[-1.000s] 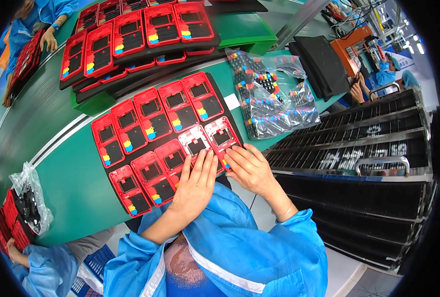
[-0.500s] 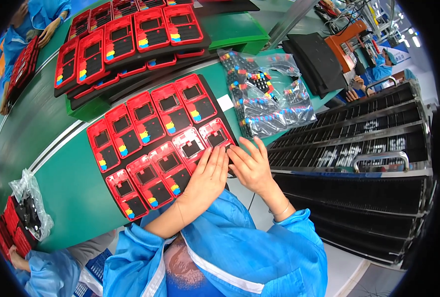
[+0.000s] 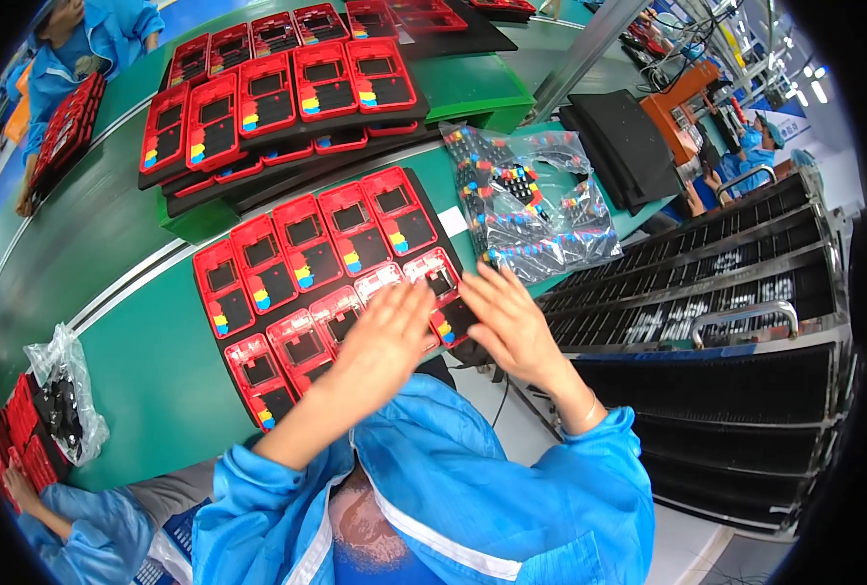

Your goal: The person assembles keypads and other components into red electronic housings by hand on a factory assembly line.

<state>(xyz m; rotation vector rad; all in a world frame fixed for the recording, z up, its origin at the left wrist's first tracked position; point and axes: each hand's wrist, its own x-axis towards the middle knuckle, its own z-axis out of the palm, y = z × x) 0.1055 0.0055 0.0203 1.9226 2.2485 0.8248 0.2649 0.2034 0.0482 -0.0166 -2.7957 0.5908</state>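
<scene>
In front of me a black foam sheet (image 3: 341,275) carries two rows of red plastic housings (image 3: 302,232). Each has a square window, and those not covered show a black panel with small yellow, blue and red keys at one lower corner. My left hand (image 3: 380,336) hovers flat over the near row with its fingers stretched, hiding parts of several housings. My right hand (image 3: 513,330) is beside the last near-row housing (image 3: 439,283), fingers extended and thumb apart. That housing shows between my two hands. Nothing is seen in either hand.
A clear plastic bag of black keypads with coloured keys (image 3: 541,210) lies beyond my right hand. Stacked sheets of housings (image 3: 258,102) stand on green supports at the back. Black trays (image 3: 687,292) fill a rack at right. Other people in blue work at left and far right.
My hands have drawn apart from each other, and the left has lifted and moved left. The last near-row housing shows more fully, with its coloured keys uncovered. The view has shifted slightly.
</scene>
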